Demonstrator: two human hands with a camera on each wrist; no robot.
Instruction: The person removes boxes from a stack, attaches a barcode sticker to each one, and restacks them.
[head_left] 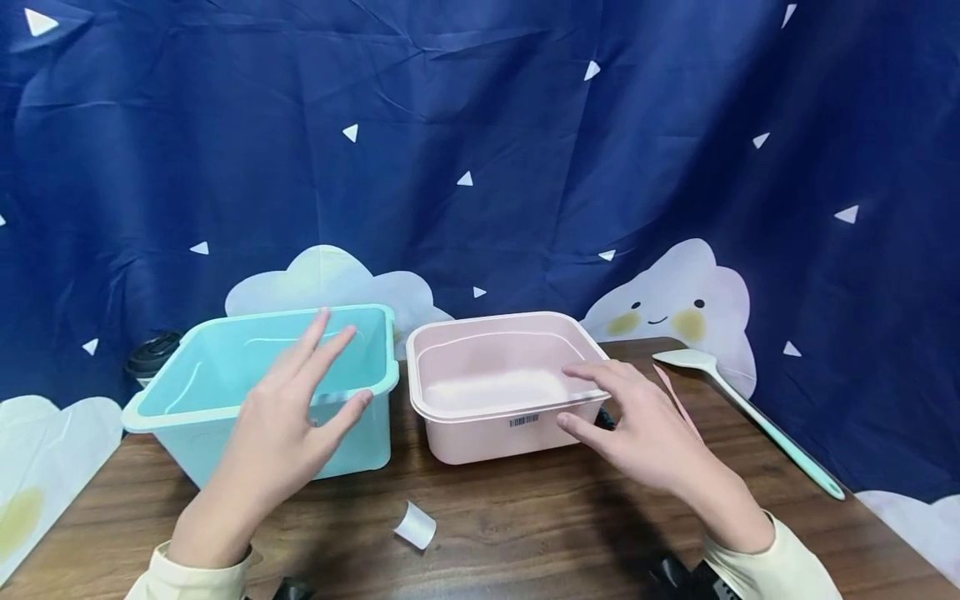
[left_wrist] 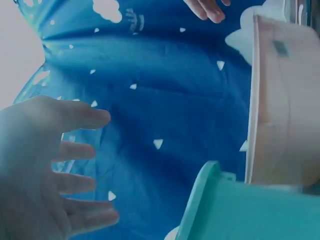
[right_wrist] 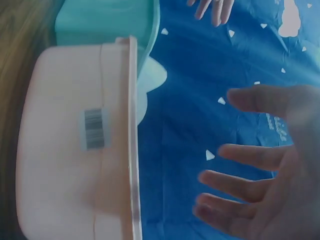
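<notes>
My left hand (head_left: 288, 417) is raised in front of the turquoise bin (head_left: 360, 433), fingers spread and holding nothing. Part of that bin's front is hidden behind it. Over the right end of the pink basin (head_left: 480, 442) hovers my right hand (head_left: 645, 421), its fingers loosely extended and nothing between them. The basin has a barcode label (head_left: 523, 421) on its front wall. In the right wrist view the fingers (right_wrist: 240, 185) stand apart from the pink rim. The left wrist view likewise has a gap between the left fingers (left_wrist: 75, 182) and the turquoise rim.
A small curved white piece (head_left: 416, 526) lies on the wooden table (head_left: 510, 533) in front of the containers. At the right rests a spatula (head_left: 780, 433) with a white head and turquoise handle, beside a thin pink item (head_left: 675, 398). A black-lidded object (head_left: 152, 356) stands behind the turquoise bin.
</notes>
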